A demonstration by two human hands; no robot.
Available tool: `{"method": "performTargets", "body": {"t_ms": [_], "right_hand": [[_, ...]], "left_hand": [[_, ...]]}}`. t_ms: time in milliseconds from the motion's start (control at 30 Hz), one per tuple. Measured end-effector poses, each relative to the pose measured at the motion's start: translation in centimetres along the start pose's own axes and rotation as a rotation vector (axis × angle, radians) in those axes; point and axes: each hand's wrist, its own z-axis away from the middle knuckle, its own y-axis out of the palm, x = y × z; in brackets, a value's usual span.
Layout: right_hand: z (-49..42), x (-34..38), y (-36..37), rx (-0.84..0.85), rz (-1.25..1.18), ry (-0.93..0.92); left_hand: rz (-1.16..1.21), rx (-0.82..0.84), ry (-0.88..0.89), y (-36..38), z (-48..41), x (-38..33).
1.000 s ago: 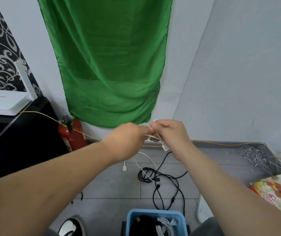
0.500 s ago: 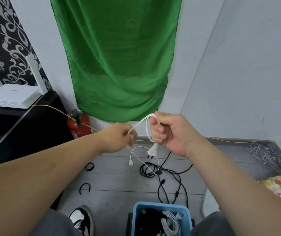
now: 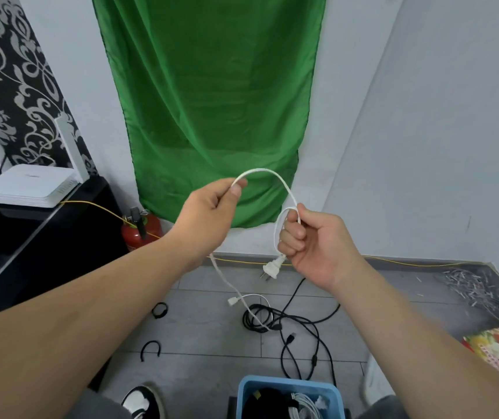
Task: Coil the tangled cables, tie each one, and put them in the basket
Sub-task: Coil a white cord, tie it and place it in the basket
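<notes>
Cable passes behind left hand; basket is cropped below.

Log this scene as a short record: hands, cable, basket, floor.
left hand: pinches white cable, raised
right hand: grips a loop of white cable, plug hanging below the fist
white cable: arches between the hands, tail drops to floor
basket: blue, holds black and white cables
floor: black cables tangled, two black straps lying loose

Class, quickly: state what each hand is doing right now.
Left hand: pinches the white power cable.
Right hand: grips the same cable near its plug.
</notes>
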Motion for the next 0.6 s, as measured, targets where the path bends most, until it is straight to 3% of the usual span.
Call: {"method": "performTargets", "body": {"t_ms": [67, 167, 267, 400, 500, 600], "right_hand": [[0.1, 0.1, 0.1, -0.002, -0.039, 0.0], [-0.1, 0.0, 0.1, -0.035, -0.084, -0.033], [-0.7, -0.7, 0.3, -0.086, -0.074, -0.048], [-1.6, -1.1, -0.3, -0.177, -0.046, -0.101], [-1.8, -1.6, -1.0, -0.258, 0.32, -0.224], [-1.7, -2.1, -1.3, -0.293, 0.811, -0.356]], "left_hand": [[-0.244, 0.081, -0.017, -1.0, -0.2, 1.7], [-0.818, 0.489, -0.074, -1.9, 0.2, 3.8], [-0.898, 0.791, -0.149, -0.2, 2.3, 4.7], [-0.904, 0.885, -0.028, 3.2, 5.0, 4.2], [-0.928, 0.852, 0.039, 3.6, 5.5, 3.2], [-0.891, 0.679, 0.167, 2.1, 4.1, 1.5]]}}
